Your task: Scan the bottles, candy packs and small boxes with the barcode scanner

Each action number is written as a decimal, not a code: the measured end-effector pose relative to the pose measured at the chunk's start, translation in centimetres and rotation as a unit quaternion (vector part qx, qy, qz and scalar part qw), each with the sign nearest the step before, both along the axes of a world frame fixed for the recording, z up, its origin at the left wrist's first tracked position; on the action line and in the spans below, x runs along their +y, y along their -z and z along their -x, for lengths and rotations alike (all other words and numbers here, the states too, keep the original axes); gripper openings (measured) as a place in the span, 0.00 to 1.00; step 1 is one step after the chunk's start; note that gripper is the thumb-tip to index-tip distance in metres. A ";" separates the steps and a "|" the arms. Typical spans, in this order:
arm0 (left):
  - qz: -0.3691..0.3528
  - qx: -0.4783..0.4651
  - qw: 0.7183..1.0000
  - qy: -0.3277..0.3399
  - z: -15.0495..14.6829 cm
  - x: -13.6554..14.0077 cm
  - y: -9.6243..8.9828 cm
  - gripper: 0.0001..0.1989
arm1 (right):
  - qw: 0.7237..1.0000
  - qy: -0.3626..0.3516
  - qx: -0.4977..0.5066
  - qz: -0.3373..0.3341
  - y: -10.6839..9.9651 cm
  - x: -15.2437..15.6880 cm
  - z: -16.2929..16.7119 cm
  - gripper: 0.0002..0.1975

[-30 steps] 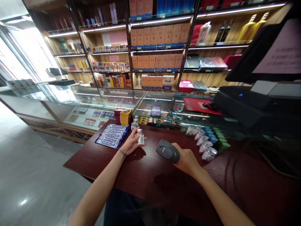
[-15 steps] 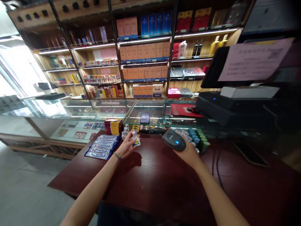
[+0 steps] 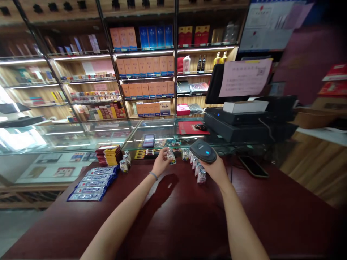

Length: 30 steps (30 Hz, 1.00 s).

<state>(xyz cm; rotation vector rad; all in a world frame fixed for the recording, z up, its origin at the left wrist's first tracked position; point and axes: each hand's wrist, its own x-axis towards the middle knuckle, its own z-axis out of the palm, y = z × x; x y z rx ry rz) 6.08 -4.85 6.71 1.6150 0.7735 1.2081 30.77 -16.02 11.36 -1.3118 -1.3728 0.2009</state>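
My left hand point(image 3: 159, 165), a band round its wrist, is closed on a small clear jar point(image 3: 170, 157) with a coloured label and holds it above the dark red counter point(image 3: 187, 220). My right hand point(image 3: 216, 172) grips a black barcode scanner point(image 3: 202, 151) with a lit blue light, its head turned toward the jar. Under and beside the scanner stands a row of similar small jars point(image 3: 201, 176), partly hidden by it. At the left, a few more jars point(image 3: 124, 166) stand next to a stack of red and yellow packets point(image 3: 108, 156). Blue and silver sachets point(image 3: 90, 182) lie overlapping in front.
A phone point(image 3: 253, 167) lies on the counter at the right. Behind it are a black monitor point(image 3: 215, 85) with a pink notice and a dark machine point(image 3: 238, 126). A glass display case point(image 3: 114, 130) runs along the back, with stocked shelves point(image 3: 145, 76) beyond.
The view has turned to the right. My left hand has carried the jar rightward, away from the jars on the left and nearer the scanner. The scanner stays in my right hand.
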 end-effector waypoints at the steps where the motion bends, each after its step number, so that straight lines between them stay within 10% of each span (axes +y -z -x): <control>1: -0.010 0.015 1.000 -0.001 -1.1 0.1 0.3 0.27 | 1.000 0.009 0.004 0.001 0.1 0.0 -0.3 0.25; 12: -0.154 0.163 0.973 -0.063 -9.1 1.7 3.9 0.25 | 0.999 0.036 0.019 0.030 -1.7 -1.7 -1.1 0.21; 30: -0.153 0.177 0.970 -0.066 -10.0 2.2 6.4 0.25 | 0.998 0.051 0.035 0.020 -1.2 -1.7 -1.5 0.26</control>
